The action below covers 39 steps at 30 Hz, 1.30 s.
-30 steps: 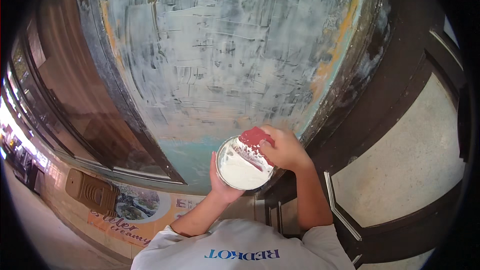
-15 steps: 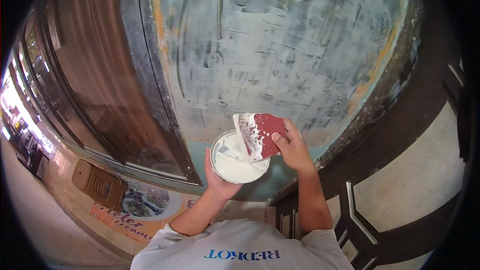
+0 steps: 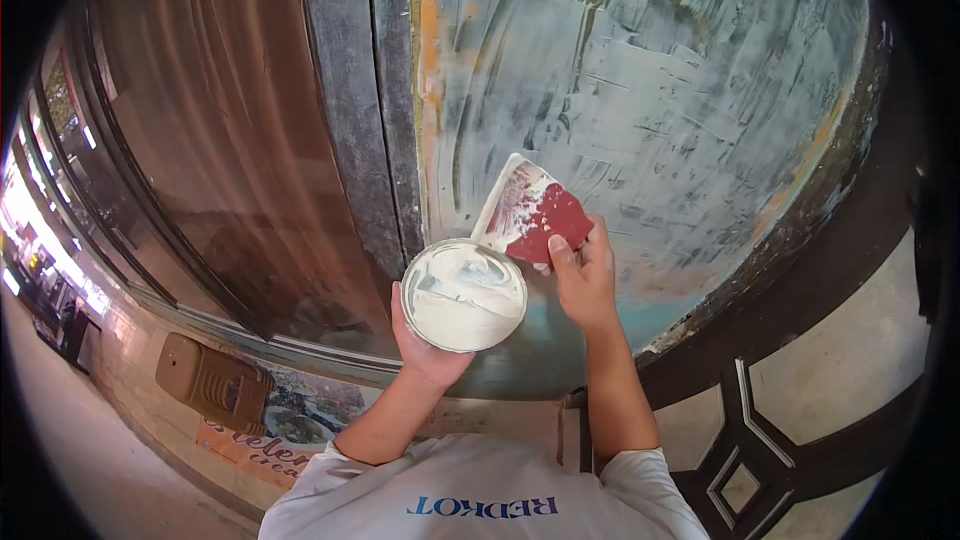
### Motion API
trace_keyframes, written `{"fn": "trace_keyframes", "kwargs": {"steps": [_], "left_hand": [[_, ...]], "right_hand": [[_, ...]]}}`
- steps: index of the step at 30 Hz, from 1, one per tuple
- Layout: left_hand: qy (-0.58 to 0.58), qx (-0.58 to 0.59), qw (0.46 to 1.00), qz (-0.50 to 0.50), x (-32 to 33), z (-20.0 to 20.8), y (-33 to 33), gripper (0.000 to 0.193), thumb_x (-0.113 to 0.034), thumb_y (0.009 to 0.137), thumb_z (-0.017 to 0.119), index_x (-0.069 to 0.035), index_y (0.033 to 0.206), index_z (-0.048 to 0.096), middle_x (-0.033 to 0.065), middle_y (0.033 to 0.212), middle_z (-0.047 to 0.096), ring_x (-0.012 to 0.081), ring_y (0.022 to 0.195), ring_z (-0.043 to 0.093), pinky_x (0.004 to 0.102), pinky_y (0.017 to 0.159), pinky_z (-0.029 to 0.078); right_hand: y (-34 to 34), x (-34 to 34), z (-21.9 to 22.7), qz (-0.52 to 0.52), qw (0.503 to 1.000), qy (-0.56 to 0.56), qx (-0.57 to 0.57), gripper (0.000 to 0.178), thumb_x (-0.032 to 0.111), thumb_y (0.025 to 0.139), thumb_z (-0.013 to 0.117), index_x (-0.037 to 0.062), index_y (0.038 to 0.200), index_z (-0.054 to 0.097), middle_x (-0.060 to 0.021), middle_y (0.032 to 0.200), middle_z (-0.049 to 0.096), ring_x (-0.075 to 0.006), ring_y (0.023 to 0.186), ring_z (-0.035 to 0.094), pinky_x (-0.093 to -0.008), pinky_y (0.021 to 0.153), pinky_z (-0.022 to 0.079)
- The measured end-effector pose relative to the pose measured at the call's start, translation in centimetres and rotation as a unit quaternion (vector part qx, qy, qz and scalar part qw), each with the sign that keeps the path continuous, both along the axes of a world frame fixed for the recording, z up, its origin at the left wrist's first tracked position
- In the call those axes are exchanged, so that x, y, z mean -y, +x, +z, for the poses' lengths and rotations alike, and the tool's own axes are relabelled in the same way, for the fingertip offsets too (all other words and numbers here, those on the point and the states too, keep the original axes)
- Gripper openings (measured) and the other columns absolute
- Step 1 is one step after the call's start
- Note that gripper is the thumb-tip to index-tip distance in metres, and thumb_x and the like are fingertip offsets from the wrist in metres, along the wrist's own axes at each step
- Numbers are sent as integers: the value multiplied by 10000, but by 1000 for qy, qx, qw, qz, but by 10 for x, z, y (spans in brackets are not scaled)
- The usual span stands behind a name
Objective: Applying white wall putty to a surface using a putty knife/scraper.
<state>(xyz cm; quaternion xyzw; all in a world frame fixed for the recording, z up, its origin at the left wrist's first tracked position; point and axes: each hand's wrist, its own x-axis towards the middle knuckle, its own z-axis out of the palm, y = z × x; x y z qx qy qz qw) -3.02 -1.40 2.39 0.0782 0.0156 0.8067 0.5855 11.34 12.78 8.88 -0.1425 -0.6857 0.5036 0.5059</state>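
My left hand (image 3: 430, 352) cups a round tub of white putty (image 3: 465, 305) from below and the left side, its open top turned toward me. Putty fills the tub, smeared and ridged on the surface. In my right hand (image 3: 583, 275) is a red flat putty spreader (image 3: 552, 224), thumb on the near face. White putty coats its left edge and speckles its middle. The spreader's lower corner is close to the tub's upper right rim; whether they touch I cannot tell. Beyond both hands stands a wall (image 3: 680, 90) streaked with grey and white putty.
A dark grey post (image 3: 360, 70) borders the wall on the left, beside a brown-tinted glass panel (image 3: 220, 140). Dark panelled woodwork (image 3: 830, 380) is at the right. Stacked brown plastic stools (image 3: 212, 380) stand at lower left, near a printed banner (image 3: 300, 430).
The spreader has lifted up from over the tub, leaving the putty surface uncovered. The tub sits slightly higher and further left. My view has swung left, so the wall appears further right.
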Motion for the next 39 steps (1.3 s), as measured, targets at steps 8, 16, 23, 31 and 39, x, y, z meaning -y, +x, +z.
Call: {"fn": "trace_keyframes", "kwargs": {"steps": [8, 16, 23, 31, 39], "left_hand": [[-28, -38, 999, -9, 13, -9, -33, 746, -675, 954, 398, -177, 1507, 450, 86, 1551, 449, 334, 1412, 425, 540, 1185, 301], [-43, -29, 996, -68, 19, -17, -45, 733, -679, 953, 395, -196, 1499, 465, 74, 1537, 467, 329, 1404, 434, 535, 1177, 313], [-55, -79, 995, -37, 29, -23, -48, 737, -688, 955, 372, -201, 1499, 466, 73, 1541, 464, 331, 1406, 429, 543, 1188, 290], [-76, -82, 993, -40, 35, -28, -43, 735, -683, 980, 292, -198, 1509, 450, 65, 1523, 479, 324, 1385, 451, 527, 1170, 322], [-73, -64, 992, -75, 37, -28, -41, 728, -670, 989, 278, -187, 1504, 453, 68, 1515, 485, 323, 1379, 457, 516, 1163, 334]], "right_hand": [[-46, 9, 38, -165, 976, 112, 85, 223, 146, 996, 593, -31, 1122, 539, -126, 866, 697, -133, 732, 646, -310, 654, 520], [-46, 5, 32, -155, 977, 119, 90, 247, 185, 982, 609, -18, 1104, 538, -95, 796, 679, -109, 662, 584, -299, 604, 475], [-38, 2, 27, -196, 967, 143, 84, 232, 184, 980, 615, -5, 1094, 542, -118, 776, 651, -151, 646, 575, -318, 610, 470], [-35, 1, 22, -183, 976, 106, 45, 260, 197, 985, 617, -11, 1125, 549, -136, 827, 681, -180, 709, 644, -327, 667, 511], [-27, -6, 17, -199, 975, 81, 62, 277, 206, 981, 624, -15, 1134, 558, -124, 867, 703, -147, 767, 645, -324, 696, 524]]}}
